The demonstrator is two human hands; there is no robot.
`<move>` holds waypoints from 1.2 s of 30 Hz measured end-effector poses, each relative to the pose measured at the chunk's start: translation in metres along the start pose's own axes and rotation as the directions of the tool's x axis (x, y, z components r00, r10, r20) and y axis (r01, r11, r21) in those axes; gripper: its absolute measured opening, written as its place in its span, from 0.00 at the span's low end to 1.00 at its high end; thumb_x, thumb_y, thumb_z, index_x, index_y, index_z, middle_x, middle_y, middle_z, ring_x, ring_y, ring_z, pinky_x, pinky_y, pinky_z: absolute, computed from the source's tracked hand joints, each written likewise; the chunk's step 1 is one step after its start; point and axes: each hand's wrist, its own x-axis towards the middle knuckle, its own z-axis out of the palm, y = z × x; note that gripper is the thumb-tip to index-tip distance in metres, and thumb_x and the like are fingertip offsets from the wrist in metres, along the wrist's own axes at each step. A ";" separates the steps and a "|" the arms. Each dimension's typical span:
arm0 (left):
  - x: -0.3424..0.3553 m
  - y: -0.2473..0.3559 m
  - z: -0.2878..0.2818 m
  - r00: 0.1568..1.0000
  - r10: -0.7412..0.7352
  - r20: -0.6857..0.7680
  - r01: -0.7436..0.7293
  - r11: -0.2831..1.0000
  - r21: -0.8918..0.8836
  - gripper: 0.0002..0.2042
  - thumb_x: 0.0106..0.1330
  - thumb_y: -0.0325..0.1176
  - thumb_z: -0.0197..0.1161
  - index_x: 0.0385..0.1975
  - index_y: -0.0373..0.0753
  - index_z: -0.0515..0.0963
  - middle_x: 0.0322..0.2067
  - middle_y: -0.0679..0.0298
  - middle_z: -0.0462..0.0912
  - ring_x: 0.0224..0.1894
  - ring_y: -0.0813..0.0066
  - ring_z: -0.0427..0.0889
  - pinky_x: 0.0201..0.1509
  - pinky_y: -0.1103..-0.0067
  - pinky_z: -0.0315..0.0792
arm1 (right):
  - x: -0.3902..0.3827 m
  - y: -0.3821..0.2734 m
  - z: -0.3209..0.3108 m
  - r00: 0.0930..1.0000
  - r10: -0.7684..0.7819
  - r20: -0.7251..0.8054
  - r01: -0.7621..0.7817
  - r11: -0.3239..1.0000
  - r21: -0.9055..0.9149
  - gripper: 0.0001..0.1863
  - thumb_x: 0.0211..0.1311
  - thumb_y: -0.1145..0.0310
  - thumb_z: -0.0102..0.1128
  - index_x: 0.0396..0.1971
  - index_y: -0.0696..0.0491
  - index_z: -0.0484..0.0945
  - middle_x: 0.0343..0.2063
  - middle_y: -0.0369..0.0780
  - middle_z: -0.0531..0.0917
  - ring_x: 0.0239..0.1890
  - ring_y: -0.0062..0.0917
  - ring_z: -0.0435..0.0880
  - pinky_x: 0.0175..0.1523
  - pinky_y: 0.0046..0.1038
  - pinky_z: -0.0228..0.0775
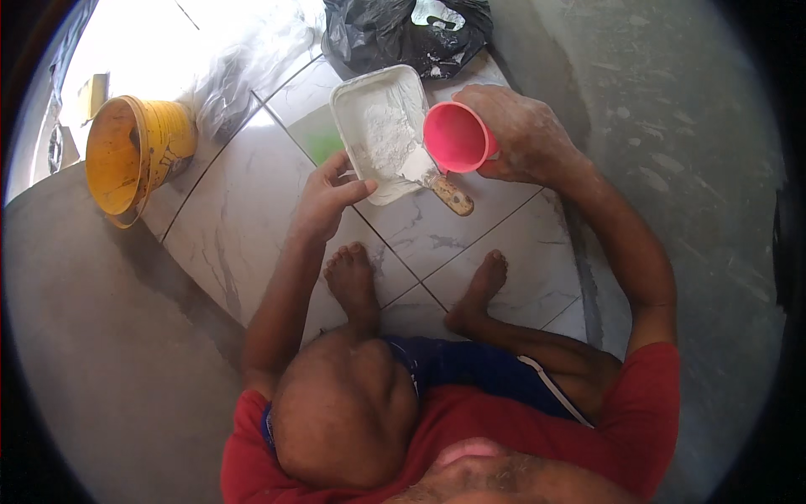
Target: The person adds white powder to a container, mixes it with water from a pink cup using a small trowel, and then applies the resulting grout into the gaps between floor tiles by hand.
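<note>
My left hand (332, 195) grips the near left corner of a white rectangular tray (345, 109), its thumb over the rim. White powder (388, 139) lies in the tray. A putty knife (453, 195) rests in it with its blade in the powder and its worn wooden handle over the near right corner. My right hand (529, 134) is closed around a pink plastic cup (460, 139) just right of the tray, its mouth facing up toward me. I cannot make out anything inside the cup.
A yellow bucket (168, 139) lies tipped at the left. A black plastic bag (369, 38) and clear plastic sheeting (243, 67) are at the far side. Marbled tiles (243, 202) cover the floor, with grey walls (672, 151) on both sides. My bare feet (351, 277) are near the tray.
</note>
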 end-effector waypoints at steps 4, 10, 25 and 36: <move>0.001 -0.003 -0.002 1.000 0.005 -0.020 -0.005 1.000 0.021 0.34 0.53 0.28 0.70 0.62 0.28 0.67 0.46 0.54 0.82 0.46 0.71 0.81 0.52 0.77 0.70 | 0.001 0.002 0.000 0.999 -0.020 0.025 0.021 0.999 -0.041 0.41 0.38 0.58 0.81 0.53 0.55 0.71 0.47 0.46 0.80 0.52 0.41 0.81 0.52 0.36 0.78; 0.002 -0.003 -0.003 1.000 -0.019 -0.003 0.020 1.000 0.012 0.34 0.53 0.28 0.70 0.62 0.27 0.67 0.48 0.53 0.80 0.47 0.69 0.80 0.55 0.75 0.70 | 0.005 -0.001 -0.002 0.999 -0.043 0.029 0.045 0.997 -0.065 0.38 0.40 0.58 0.80 0.51 0.55 0.72 0.46 0.45 0.80 0.49 0.40 0.82 0.51 0.36 0.78; 0.002 -0.004 -0.004 1.000 0.001 -0.016 -0.001 1.000 0.005 0.35 0.53 0.27 0.70 0.63 0.27 0.65 0.49 0.52 0.80 0.49 0.68 0.80 0.56 0.75 0.70 | -0.006 0.005 0.001 0.998 0.038 0.040 -0.038 0.999 -0.005 0.40 0.40 0.56 0.81 0.54 0.55 0.71 0.49 0.47 0.80 0.52 0.41 0.81 0.53 0.36 0.77; 0.002 -0.010 -0.007 1.000 0.010 -0.024 -0.010 1.000 0.000 0.35 0.53 0.28 0.68 0.64 0.30 0.65 0.51 0.54 0.79 0.50 0.69 0.79 0.54 0.77 0.70 | -0.065 0.043 0.085 0.659 0.741 -0.125 -0.299 0.411 0.861 0.43 0.41 0.70 0.81 0.59 0.59 0.65 0.53 0.43 0.76 0.56 0.28 0.76 0.61 0.32 0.70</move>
